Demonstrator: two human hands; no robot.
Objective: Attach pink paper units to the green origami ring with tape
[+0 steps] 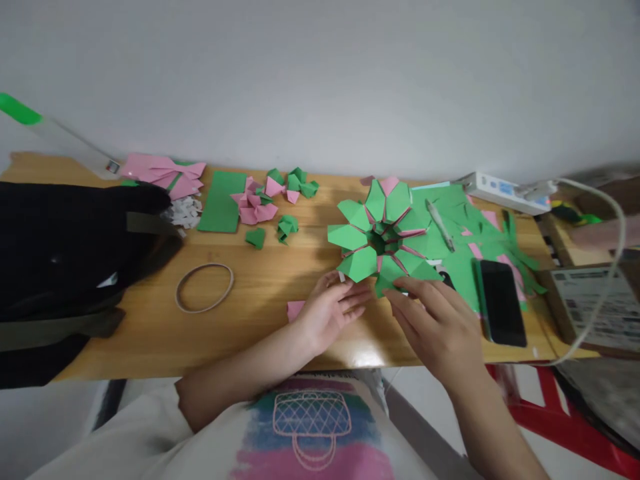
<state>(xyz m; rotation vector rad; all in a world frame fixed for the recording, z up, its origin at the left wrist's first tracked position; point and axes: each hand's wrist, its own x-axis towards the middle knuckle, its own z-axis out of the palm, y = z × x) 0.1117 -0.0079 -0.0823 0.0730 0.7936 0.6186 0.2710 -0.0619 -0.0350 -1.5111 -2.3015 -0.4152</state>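
Observation:
A round paper flower [357, 263] with green petals, pink inner folds and a hollow centre sits at the middle right. My right hand [440, 327] pinches one of its front green petals between thumb and fingers. At the flower's front left edge is my left hand [330, 310], palm turned up. Its thumb and index finger close on a small white strip [342, 276], while the other fingers stretch loosely toward the right hand. Part of the index finger is hidden. Just left of that wrist lies a small pink paper piece [295, 310].
Folded pink and green pieces [257, 207], a green sheet [220, 201], white scraps [185, 212] and a beige ring [204, 288] lie left. A black bag [65, 267] covers the table's left end. Rightward are a cutter pen [440, 225], phone [500, 303] and power strip [505, 192].

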